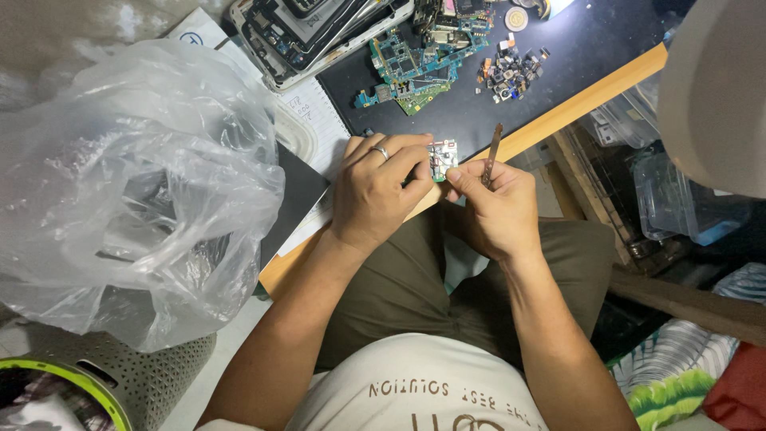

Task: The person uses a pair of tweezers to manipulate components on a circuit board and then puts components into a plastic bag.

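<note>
Left hand [375, 191]: fingers closed around a small circuit board [443, 158], thumb and forefinger pinching its edge; ring on one finger.
Right hand [496, 209]: fingers curled shut on a thin brown prying tool [491, 153], held upright like a pen, tip pointing away from the body.
Small circuit board: held in the air just above the near edge of the wooden desk [574, 104], between both hands, touching the left fingertips and the right thumb.
Step in hand: apparently stripping or prying a part off the held board; tool tip raised beside the board, not on it.
Next move, as judged: tool tip brought down onto the board face, with a firm left-hand pinch and light, controlled leverage.
Black mat [590, 40]: laid on the desk; bearing loose green circuit boards [411, 68] and a heap of small dark components [511, 72].
Stack of phone frames [311, 32]: piled at the far left corner of the mat, partly over a lined notepad [315, 120].
Clear plastic bag [120, 183]: large, crumpled, left of the desk; contents too blurred to tell.
Perforated grey bin [120, 375]: below the bag, green-rimmed; inside mostly hidden.
Clear plastic tubs [678, 207]: under the desk at right; contents unclear.
</note>
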